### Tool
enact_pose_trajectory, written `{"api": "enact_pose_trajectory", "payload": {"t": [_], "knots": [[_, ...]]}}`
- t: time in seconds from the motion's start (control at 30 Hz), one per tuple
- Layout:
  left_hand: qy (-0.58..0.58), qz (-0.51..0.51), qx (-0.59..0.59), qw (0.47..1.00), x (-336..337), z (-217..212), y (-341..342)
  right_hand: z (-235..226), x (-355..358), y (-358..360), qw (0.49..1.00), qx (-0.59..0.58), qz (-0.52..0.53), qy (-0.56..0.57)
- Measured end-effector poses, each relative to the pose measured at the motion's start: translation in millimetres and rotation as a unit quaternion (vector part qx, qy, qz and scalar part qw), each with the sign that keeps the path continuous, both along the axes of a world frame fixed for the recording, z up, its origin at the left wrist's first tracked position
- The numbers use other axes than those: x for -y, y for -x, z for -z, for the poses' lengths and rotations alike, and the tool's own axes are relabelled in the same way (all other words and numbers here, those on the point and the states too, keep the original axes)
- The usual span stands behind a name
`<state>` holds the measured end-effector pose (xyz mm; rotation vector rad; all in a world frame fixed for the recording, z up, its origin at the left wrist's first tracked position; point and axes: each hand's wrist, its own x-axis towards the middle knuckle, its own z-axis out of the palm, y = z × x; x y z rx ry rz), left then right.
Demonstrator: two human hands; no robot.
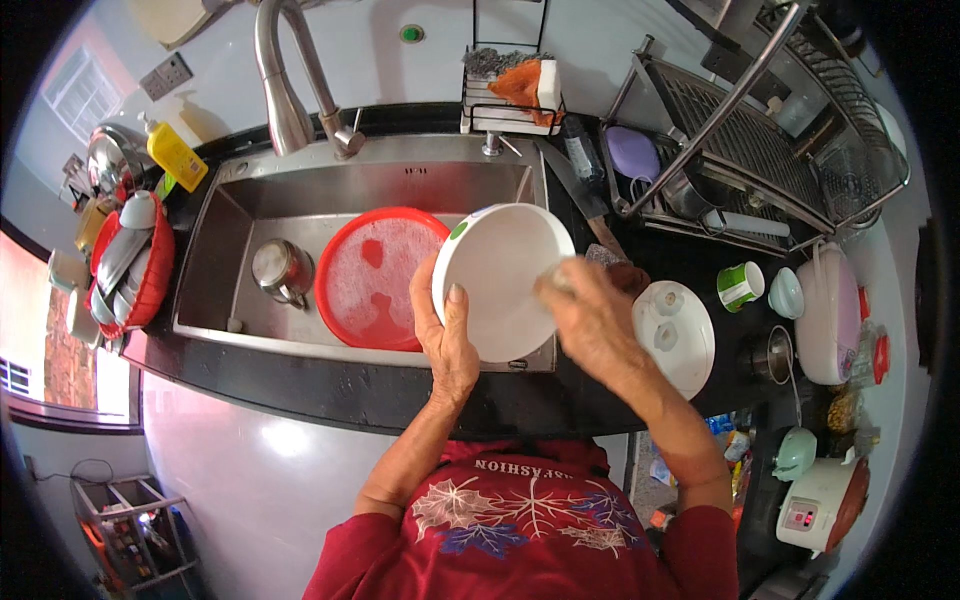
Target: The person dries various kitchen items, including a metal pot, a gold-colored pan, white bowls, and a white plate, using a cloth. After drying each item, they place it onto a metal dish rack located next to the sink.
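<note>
Resting between 2 hands, white bowl

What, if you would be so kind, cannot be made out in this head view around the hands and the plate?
- What the right hand presses on the white plate: blurred and covered by its fingers.
- The left hand: its fingers are hidden behind the plate.
- The sink floor on the right: covered by the plate and hands.

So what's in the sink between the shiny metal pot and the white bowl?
In the head view, a round red tray lies in the sink, between the metal pot and the white bowl.
</note>
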<state>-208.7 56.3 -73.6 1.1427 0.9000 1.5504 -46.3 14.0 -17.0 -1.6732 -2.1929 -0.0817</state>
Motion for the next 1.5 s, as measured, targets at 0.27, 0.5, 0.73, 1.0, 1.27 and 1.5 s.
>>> {"api": "enact_pose_trajectory", "payload": {"t": [0.27,0.5,0.73,1.0,1.27,1.5], "knots": [[-0.009,-0.013,0.008,1.000,2.5,1.5,-3.6,3.0,29.0,38.0,0.995,-0.086,-0.036,0.032],[0.022,0.009,-0.021,1.000,5.1,-5.9,0.2,-1.9,2.1,-2.3,0.996,0.042,0.020,-0.080],[0.020,0.061,-0.016,0.998,6.7,7.7,-2.2,2.5,21.8,2.8,0.994,0.036,-0.015,0.103],[0.084,0.155,-0.030,0.984,-1.3,1.9,-1.8,-23.4,-31.4,-13.0,0.961,0.141,-0.162,-0.174],[0.054,0.099,-0.055,0.992,-9.5,6.3,-3.8,7.8,3.4,-11.1,0.986,0.160,-0.018,0.046],[0.090,0.126,-0.039,0.987,-4.2,6.4,-7.5,-14.8,-21.9,-14.0,0.981,0.175,-0.046,-0.063]]}}
